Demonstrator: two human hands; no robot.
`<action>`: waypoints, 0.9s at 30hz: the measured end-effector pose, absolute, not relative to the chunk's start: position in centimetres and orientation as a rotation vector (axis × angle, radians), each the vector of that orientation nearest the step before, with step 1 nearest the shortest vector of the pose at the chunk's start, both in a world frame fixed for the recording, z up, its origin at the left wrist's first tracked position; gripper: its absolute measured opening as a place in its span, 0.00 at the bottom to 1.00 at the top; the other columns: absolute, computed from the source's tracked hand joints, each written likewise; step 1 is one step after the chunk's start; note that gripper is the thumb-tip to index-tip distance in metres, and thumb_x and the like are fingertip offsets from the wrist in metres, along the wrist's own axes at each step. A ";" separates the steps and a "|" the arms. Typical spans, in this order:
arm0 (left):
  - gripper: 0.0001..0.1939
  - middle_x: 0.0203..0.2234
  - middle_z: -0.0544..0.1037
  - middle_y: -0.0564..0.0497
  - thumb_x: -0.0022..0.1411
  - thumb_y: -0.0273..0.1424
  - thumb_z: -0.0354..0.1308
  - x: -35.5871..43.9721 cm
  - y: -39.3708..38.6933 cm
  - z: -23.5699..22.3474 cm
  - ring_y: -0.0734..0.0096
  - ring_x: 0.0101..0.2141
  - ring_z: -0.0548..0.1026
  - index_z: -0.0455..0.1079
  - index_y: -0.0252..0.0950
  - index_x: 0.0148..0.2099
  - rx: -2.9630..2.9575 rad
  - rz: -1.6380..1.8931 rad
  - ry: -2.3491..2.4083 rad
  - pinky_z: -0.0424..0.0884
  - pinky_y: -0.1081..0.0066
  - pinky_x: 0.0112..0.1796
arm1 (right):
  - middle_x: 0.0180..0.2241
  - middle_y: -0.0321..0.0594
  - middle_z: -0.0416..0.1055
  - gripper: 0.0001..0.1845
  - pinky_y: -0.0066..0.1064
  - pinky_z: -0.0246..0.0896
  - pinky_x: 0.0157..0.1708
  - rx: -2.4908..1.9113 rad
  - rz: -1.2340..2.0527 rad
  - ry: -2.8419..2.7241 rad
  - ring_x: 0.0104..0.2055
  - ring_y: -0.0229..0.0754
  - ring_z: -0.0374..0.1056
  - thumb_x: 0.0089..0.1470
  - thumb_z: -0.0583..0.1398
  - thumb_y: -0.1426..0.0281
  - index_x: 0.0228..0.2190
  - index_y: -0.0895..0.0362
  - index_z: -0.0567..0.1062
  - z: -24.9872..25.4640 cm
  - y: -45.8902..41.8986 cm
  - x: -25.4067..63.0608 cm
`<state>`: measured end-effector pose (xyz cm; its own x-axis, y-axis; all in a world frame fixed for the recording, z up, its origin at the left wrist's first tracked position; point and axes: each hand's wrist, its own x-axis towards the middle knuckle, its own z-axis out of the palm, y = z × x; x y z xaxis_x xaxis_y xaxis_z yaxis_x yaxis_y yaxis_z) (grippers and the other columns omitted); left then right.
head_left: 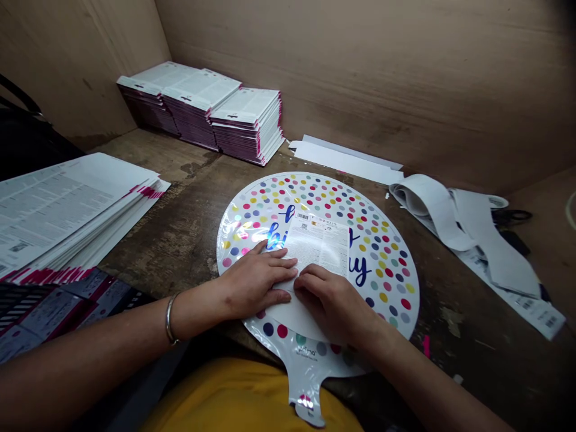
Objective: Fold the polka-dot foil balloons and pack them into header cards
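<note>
Both your left hand [254,279] and right hand [330,300] press flat, gripping nothing, on the white printed paper insert [315,252] at frame centre; it may skew across the slick, round, polka-dot foil balloon [382,252].

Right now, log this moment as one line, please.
left hand: flat on white card | right hand: pressing card's near edge | under card: dotted foil balloon | bench: card stacks behind

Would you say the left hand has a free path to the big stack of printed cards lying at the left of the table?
Probably yes: the left hand rests on the balloon, and only bare table lies between it and the stack.
</note>
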<state>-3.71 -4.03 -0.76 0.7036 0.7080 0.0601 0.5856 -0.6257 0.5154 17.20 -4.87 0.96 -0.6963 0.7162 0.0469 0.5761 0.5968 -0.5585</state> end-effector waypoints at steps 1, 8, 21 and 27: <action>0.23 0.57 0.66 0.50 0.61 0.40 0.56 -3.7 -4.0 -0.8 0.57 0.59 0.57 0.63 0.42 0.57 2.446 0.359 0.995 0.41 0.49 0.59 | 0.39 0.40 0.68 0.08 0.29 0.62 0.37 -1.052 0.762 -2.565 0.39 0.38 0.66 0.57 0.51 0.77 0.33 0.56 0.69 0.8 -4.8 17.1; 0.22 0.57 0.66 0.50 0.61 0.39 0.56 -3.8 -4.0 -0.8 0.58 0.59 0.58 0.63 0.42 0.57 2.439 0.362 0.990 0.41 0.49 0.59 | 0.37 0.41 0.66 0.08 0.33 0.61 0.39 -1.066 0.870 -2.486 0.38 0.39 0.64 0.59 0.49 0.73 0.34 0.56 0.68 1.3 -4.7 17.0; 0.22 0.57 0.65 0.50 0.62 0.40 0.54 -3.9 -3.9 -1.1 0.57 0.59 0.58 0.62 0.43 0.58 2.470 0.352 0.984 0.41 0.50 0.59 | 0.47 0.43 0.65 0.12 0.35 0.62 0.43 -1.191 0.795 -2.461 0.44 0.42 0.65 0.55 0.53 0.74 0.41 0.53 0.70 2.0 -5.0 17.9; 0.22 0.57 0.65 0.49 0.63 0.40 0.54 -4.4 -4.1 -0.7 0.57 0.60 0.57 0.62 0.42 0.58 2.462 0.311 1.008 0.43 0.48 0.58 | 0.28 0.35 0.72 0.08 0.25 0.66 0.31 -1.268 1.362 -2.439 0.30 0.36 0.69 0.57 0.54 0.70 0.28 0.54 0.72 4.9 -8.4 23.0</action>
<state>-4.36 -4.08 -0.70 0.7060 0.7074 0.0345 0.6037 -0.6265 0.4930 23.03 -8.36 4.95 -0.6562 0.6889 -0.3077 0.6233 0.2651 -0.7357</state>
